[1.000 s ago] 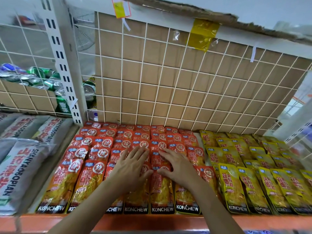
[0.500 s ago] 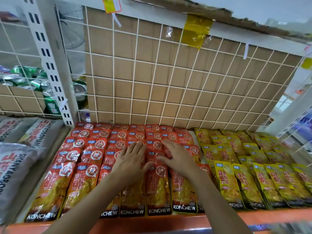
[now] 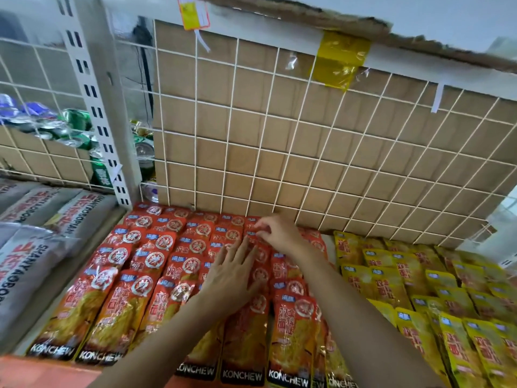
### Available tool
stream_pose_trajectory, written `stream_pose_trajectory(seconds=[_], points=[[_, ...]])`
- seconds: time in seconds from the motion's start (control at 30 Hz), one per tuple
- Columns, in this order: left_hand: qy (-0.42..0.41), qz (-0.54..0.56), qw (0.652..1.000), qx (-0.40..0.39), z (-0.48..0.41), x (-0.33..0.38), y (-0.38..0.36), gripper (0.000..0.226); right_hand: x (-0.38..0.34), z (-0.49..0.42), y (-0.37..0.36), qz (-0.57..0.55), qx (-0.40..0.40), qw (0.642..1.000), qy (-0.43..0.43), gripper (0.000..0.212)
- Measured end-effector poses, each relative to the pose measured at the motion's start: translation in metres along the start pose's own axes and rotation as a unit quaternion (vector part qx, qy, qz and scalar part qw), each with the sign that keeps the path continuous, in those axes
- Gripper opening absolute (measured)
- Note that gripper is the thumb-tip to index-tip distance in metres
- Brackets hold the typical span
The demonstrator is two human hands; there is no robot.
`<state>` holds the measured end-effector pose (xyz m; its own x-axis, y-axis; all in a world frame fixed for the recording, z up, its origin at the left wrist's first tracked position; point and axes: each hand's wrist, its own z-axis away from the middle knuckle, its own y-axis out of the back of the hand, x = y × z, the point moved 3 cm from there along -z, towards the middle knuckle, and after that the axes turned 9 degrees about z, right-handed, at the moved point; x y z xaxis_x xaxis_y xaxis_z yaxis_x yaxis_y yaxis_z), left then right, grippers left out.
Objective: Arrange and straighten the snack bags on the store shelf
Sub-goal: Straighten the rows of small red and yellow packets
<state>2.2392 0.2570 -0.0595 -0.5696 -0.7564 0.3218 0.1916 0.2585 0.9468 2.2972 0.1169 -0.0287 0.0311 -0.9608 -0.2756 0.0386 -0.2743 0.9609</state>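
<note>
While the red bags (image 3: 156, 259) lie shingled in columns from the wire grid (image 3: 307, 152) down to the front edge of the shelf (image 3: 42, 371), the job is judged roughly half done. The left columns are seen fairly even, with their front bags lined up at the edge. The middle columns are being worked. The left hand (image 3: 232, 278) is laid flat on them, fingers straight and spread. The right hand (image 3: 279, 233) is placed near the back row, fingers curled, and the top edge of a bag there appears to be pinched. The yellow bags (image 3: 391, 281) just to the right are seen somewhat skewed, and none is touched. They are judged to be left for straightening.
</note>
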Motion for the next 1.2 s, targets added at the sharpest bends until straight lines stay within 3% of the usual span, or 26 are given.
stream_pose_trajectory(seconds=[0.33, 0.57, 0.9, 1.2], points=[[0.01, -0.007, 1.0, 0.012, 0.002, 0.003, 0.0, 0.093, 0.008, -0.024, -0.009, -0.075, -0.067, 0.995, -0.008, 0.013], [-0.018, -0.002, 1.0, 0.014, 0.003, 0.002, -0.003, 0.091, 0.005, -0.026, -0.009, -0.096, -0.034, 0.994, -0.033, 0.007], [-0.042, -0.004, 0.998, 0.036, 0.005, 0.007, 0.007, 0.069, -0.002, -0.023, -0.01, -0.098, -0.02, 0.993, -0.058, 0.009], [-0.038, 0.037, 0.999, 0.002, 0.006, 0.007, 0.004, 0.087, -0.007, -0.018, -0.006, -0.064, -0.008, 0.997, -0.05, 0.014]])
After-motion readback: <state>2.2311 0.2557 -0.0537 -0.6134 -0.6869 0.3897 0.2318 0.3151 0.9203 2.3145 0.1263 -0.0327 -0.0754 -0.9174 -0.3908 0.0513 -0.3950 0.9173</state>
